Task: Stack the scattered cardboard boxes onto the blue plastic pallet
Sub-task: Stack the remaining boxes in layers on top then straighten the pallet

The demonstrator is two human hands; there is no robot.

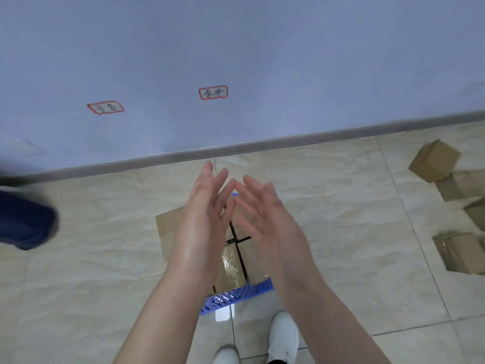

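Neither hand holds anything. The left hand (207,214) and right hand (265,219) are raised side by side in the middle of the view with the fingers straight and slightly spread. The palms are turned toward each other and the fingertips almost meet at the far end. Both forearms come up from the near edge.

Directly below the hands, cardboard boxes (168,232) sit packed together on the blue pallet (231,298), whose slatted near edge shows between the wrists. That edge runs left to right, rising a little toward the right. A dark gap between the boxes runs near to far, leaning slightly left at its far end, and a shorter gap crosses it left to right. One box top has glossy tape along it. The hands cover much of the load, so I cannot tell its long axis.

On the tiled floor (91,271) at the far right a loose box (434,160) stands tilted on a corner. More cardboard (462,254) lies nearer along the right edge, partly cut off.

2 white shoes (284,334) show at the near edge. A blurred dark blue shape (23,222) is at the left. 2 red-bordered labels (213,92) are stuck on the wall (236,48).
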